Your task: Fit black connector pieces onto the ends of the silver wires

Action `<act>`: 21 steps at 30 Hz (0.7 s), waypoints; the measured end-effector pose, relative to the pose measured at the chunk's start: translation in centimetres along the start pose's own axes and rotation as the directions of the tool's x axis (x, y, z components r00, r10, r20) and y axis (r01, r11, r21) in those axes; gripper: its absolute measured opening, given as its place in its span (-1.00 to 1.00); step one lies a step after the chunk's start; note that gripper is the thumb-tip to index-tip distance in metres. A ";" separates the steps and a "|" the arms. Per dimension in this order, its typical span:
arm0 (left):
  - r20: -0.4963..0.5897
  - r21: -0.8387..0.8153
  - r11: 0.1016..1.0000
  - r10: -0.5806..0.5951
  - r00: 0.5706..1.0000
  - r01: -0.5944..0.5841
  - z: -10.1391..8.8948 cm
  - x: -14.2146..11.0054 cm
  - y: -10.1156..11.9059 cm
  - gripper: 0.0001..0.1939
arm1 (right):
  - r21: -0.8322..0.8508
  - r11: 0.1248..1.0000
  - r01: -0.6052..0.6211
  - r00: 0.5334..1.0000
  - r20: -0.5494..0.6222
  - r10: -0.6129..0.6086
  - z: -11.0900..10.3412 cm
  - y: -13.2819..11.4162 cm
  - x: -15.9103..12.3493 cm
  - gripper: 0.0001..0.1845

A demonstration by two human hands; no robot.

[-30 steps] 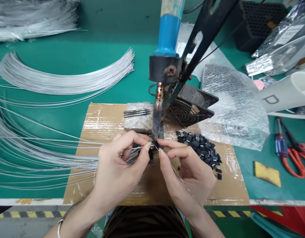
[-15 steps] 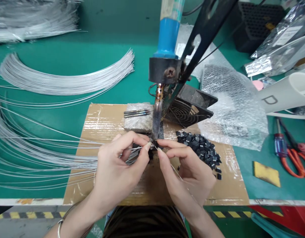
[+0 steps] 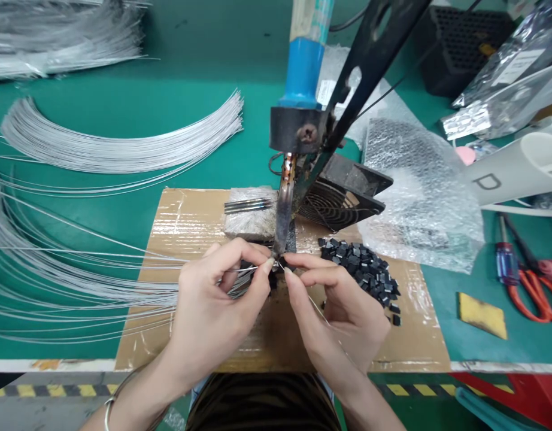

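A soldering iron with a blue handle is clamped tip-down in a black metal stand. Just under its tip, my left hand pinches the end of a thin white wire between thumb and forefinger. My right hand is closed on a fine silvery strand of solder wire, which runs back across the palm. Both sets of fingertips almost meet at the tip, and the small part there is mostly hidden. More white wires trail leftward from beneath my left hand.
Cardboard lies under the work. A pile of small black pieces sits right of my right hand, below a black fan. Spare tips rest on a wrapped block. A yellow sponge and orange-handled scissors lie farther right.
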State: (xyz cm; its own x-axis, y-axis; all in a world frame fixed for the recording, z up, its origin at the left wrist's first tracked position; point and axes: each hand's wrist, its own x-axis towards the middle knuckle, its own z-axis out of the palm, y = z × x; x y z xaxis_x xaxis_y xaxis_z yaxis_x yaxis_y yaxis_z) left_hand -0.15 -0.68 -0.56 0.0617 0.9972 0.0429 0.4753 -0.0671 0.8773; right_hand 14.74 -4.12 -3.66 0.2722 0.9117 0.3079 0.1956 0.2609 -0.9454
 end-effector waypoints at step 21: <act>0.006 -0.005 1.000 -0.005 1.000 0.005 0.1 -0.2 0.1 -0.86 | 0.002 1.000 -0.008 1.000 -0.002 0.008 0.0 0.2 -0.2 -0.76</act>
State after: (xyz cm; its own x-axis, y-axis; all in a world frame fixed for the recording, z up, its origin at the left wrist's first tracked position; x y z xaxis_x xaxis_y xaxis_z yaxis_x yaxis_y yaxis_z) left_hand -0.06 -0.86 -0.50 0.0649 0.9973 0.0357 0.4710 -0.0622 0.8799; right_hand 14.74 -4.26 -3.86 0.2758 0.9131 0.3003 0.1918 0.2539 -0.9480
